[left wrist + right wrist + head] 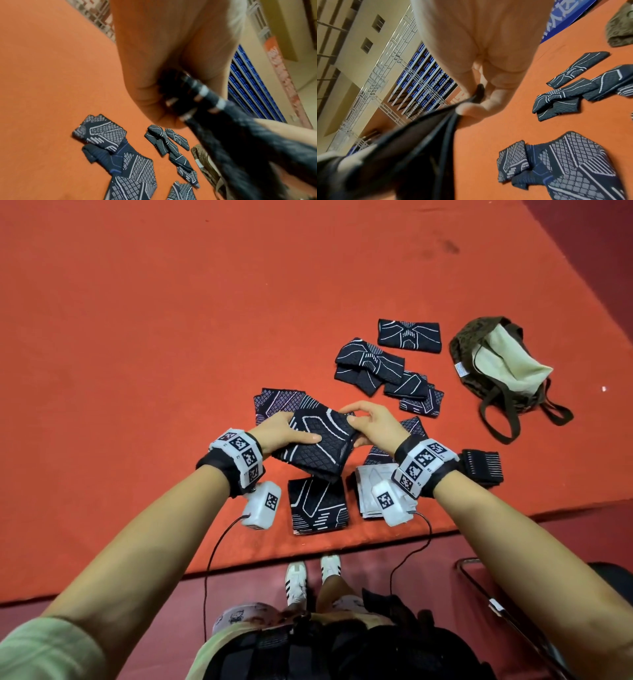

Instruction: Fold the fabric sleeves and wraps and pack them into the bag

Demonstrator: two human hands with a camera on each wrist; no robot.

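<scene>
Both hands hold one black sleeve with white lines (318, 441) just above the orange mat. My left hand (284, 433) grips its left edge, thumb on top. My right hand (370, 422) pinches its right edge between thumb and fingers; the right wrist view shows that edge (436, 121) in the pinch, and the left wrist view shows the fabric (205, 105) in the palm. A folded sleeve (317, 505) and a pale folded stack (373, 494) lie below the hands. The olive bag (496, 364) lies open at the right, its cream lining showing.
Several more black patterned sleeves (376, 364) lie between my hands and the bag, one (409, 334) farthest back. A black ribbed wrap (483, 467) sits by my right wrist. The mat's front edge (308, 556) runs just above my feet. A chair frame (486, 587) stands lower right.
</scene>
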